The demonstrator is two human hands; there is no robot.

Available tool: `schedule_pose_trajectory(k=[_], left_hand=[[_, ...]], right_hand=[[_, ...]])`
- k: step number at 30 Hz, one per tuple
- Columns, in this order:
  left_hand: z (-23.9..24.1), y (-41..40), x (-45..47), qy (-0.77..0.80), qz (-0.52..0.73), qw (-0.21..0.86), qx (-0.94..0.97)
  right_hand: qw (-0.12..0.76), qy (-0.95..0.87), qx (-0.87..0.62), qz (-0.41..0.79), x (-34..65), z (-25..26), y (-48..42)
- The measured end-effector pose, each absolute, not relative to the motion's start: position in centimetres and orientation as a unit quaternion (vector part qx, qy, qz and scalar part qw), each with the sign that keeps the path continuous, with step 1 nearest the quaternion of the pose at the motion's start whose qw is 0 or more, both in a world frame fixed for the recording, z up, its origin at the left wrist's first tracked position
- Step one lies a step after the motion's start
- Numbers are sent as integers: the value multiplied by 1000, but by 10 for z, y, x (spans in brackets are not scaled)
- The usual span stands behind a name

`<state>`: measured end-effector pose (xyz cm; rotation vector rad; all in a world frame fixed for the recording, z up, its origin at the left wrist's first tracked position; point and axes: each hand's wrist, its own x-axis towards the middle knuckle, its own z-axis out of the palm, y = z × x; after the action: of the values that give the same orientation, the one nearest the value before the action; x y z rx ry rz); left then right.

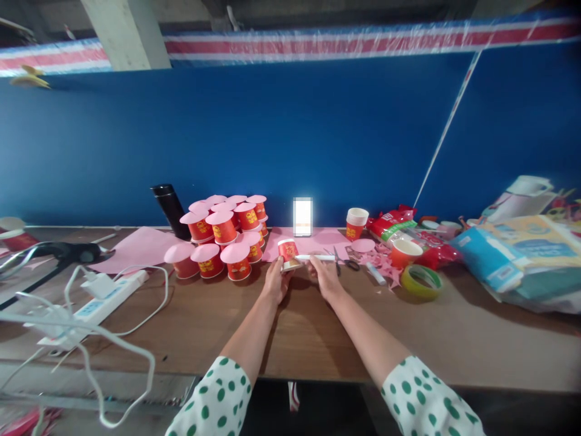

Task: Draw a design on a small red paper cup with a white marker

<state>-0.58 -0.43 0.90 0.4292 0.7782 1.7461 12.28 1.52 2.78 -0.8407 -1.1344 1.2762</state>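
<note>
My left hand (pixel 276 280) is closed around a small red paper cup (pixel 287 252), held upside down just above the wooden table (pixel 290 339). My right hand (pixel 323 271) grips a white pen-like stick (pixel 315 257) that lies level, its tip touching the cup's lower rim. Left of my hands stands a stacked cluster of red cups with pink paper lids (pixel 224 233). A pink paper sheet (pixel 313 242) lies behind the held cup.
Scissors (pixel 341 260), pink scraps, a green tape roll (pixel 421 281), loose cups (pixel 356 223) and bags sit at right. A black bottle (pixel 170 211) and lit phone (pixel 302 216) stand by the blue wall. A power strip (pixel 102 300) with white cables is at left.
</note>
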Motion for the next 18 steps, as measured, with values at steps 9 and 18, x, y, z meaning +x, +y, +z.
schedule_pose_trajectory(k=[9, 18], left_hand=[[8, -2, -6, 322, 740, 567, 166], [11, -3, -6, 316, 732, 581, 163]], right_hand=[[582, -472, -351, 562, 123, 28, 16], [595, -444, -348, 573, 123, 27, 18]])
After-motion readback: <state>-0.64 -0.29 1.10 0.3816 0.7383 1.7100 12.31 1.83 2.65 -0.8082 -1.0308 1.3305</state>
